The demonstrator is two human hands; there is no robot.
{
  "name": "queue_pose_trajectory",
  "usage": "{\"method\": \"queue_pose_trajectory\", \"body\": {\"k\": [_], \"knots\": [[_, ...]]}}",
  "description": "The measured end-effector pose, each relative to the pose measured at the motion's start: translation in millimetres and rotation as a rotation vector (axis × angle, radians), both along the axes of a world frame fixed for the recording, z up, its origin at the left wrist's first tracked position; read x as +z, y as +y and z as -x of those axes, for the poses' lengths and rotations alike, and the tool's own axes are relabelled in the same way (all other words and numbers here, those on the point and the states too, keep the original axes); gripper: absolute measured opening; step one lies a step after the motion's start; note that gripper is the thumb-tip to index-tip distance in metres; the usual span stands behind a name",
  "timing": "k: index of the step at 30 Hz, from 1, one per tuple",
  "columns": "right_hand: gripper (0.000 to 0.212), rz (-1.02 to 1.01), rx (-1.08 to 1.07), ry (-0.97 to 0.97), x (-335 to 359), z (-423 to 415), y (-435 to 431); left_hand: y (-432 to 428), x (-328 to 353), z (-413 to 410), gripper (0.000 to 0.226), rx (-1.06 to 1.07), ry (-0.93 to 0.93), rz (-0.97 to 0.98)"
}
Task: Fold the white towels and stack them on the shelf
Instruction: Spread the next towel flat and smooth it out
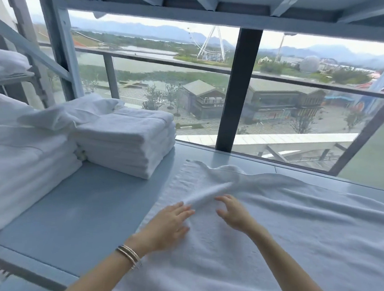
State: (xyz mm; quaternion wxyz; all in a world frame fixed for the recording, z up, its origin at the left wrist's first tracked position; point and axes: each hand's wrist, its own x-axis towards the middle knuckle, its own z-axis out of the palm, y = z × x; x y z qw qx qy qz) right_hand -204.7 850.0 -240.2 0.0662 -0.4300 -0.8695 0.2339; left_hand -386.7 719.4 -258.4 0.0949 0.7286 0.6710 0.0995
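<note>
The white towel (271,232) lies spread over the shelf (89,206), right under both hands. I'd guess a careless push could slide it on the smooth surface or flatten its raised ridge (208,188) into a crease, leaving a crooked fold. The left hand (168,224) rests flat, fingers (181,210) straight, tips beside that ridge. The right hand (233,215) arches over the ridge's other side, its fingers (224,199) spread and bent, pinching nothing. Farther left sit the folded stacks (127,138).
</note>
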Motion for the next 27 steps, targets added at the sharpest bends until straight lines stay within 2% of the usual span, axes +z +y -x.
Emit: {"method": "queue_pose_trajectory", "body": {"k": [3, 5, 6, 9, 12, 13, 15, 17, 20, 23, 25, 27], "knots": [[0.051, -0.123, -0.109, -0.107, -21, -19, -13, 19, -22, 5, 0.114, 0.076, 0.09, 0.025], [0.07, -0.193, -0.181, -0.197, -33, -36, -22, 27, -28, 13, 0.118, 0.143, 0.112, 0.032], [0.077, -0.198, -0.218, -0.234, -37, -46, -25, 32, -29, 18, 0.112, 0.17, 0.104, 0.046], [0.062, -0.219, -0.354, -0.326, -43, -79, -34, 49, -24, 31, 0.088, 0.239, 0.078, 0.075], [0.082, -0.236, -0.476, -0.371, -42, -108, -49, 62, -22, 35, 0.067, 0.257, 0.088, 0.084], [0.081, -0.229, -0.506, -0.359, -43, -115, -52, 64, -23, 34, 0.066, 0.243, 0.094, 0.081], [0.057, -0.205, -0.525, -0.363, -42, -121, -57, 67, -24, 34, 0.062, 0.213, 0.098, 0.068], [0.048, -0.19, -0.526, -0.354, -42, -119, -56, 68, -22, 37, 0.054, 0.193, 0.103, 0.082], [0.049, -0.193, -0.569, -0.328, -41, -103, -46, 70, -18, 27, 0.054, 0.204, 0.146, 0.074], [0.067, -0.217, -0.601, -0.297, -41, -79, -36, 63, -13, -16, 0.074, 0.017, 0.171, -0.116], [0.07, -0.212, -0.571, -0.189, -43, -64, -32, 57, -21, -46, 0.076, -0.149, 0.105, -0.061], [0.06, -0.149, -0.52, 0.011, -40, -60, -32, 52, -27, -58, 0.084, -0.168, 0.121, 0.068]]}}
